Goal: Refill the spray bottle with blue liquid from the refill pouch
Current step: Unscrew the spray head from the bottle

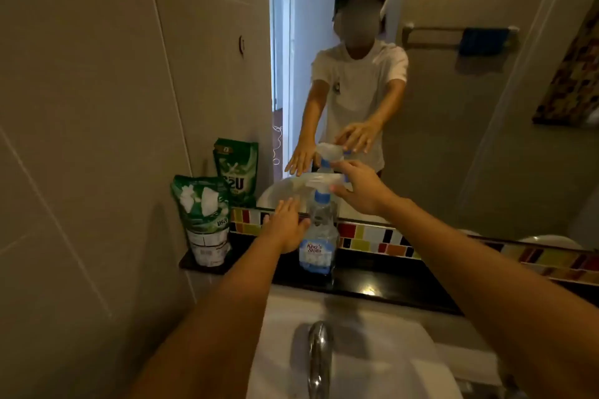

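1. The right hand [359, 189] reaches to the spray head [319, 185] on top of the spray bottle [319, 238]; its fingertips touch the head, but whether they grip it cannot be told.
2. The left hand [287, 227] is flat with fingers spread apart, resting against the left side of the bottle, not closed round it.
3. The spray bottle stands upright on the black ledge [372, 278] at the far side of the sink [356, 350], with a little blue liquid at its bottom.
4. A green refill pouch [204, 220] stands upright at the far left end of the ledge, near the bottle but apart from it.
5. The tap [319, 356] is near, at the middle of the sink.
6. The mirror [453, 91] behind reflects the person and both hands.
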A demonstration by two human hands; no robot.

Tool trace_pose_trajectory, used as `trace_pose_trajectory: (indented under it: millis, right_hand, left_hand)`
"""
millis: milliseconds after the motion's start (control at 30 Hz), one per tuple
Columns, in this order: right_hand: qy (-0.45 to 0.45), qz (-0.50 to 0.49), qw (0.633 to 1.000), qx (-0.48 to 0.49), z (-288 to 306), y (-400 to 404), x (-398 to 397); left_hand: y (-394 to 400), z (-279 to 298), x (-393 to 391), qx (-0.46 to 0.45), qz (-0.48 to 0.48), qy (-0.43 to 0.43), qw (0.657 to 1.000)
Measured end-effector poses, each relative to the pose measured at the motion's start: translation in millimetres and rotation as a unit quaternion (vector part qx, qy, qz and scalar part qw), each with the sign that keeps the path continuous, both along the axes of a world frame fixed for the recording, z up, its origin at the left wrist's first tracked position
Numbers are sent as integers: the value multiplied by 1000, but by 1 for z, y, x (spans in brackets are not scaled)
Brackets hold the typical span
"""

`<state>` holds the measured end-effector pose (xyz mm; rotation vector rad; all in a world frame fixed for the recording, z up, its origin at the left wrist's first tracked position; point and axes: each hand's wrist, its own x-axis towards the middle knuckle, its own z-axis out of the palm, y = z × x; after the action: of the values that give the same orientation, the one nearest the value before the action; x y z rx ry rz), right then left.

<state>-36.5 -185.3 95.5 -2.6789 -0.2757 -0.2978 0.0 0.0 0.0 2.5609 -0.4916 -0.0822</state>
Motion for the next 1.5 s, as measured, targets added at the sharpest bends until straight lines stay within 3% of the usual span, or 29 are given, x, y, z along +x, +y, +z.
trace_pose_trajectory:
  millis: [233,300,567,833,1133,1333,1500]
  right_hand:
    - [14,12,998,64,-10,7,14]
    - [12,17,997,68,-11,6,14]
    - [-24,24,996,79,7,-7,13]
    - [-102,-40,987,117,74,-31,-5]
    - [-121,-133,949,257,84,-98,-52]
    - [-70,-221,881,412,50,-124,-76]
    - [-5,-289,789,542,9,-148,-90]
  left_hand:
    - [-31,-29,-7,-232,-12,6,973]
    - [-38,-31,-8,-257,-5,-8,966]
    - [-50,-42,-4,-279,-6,-38,959]
    - [-49,-40,1,-290,-7,-23,957]
    - [-45,-43,0,-259,-2,-16,966]
    - [-45,-41,-4,-261,3,-15,965]
    - [-44,-38,-8,-255,8,-7,967]
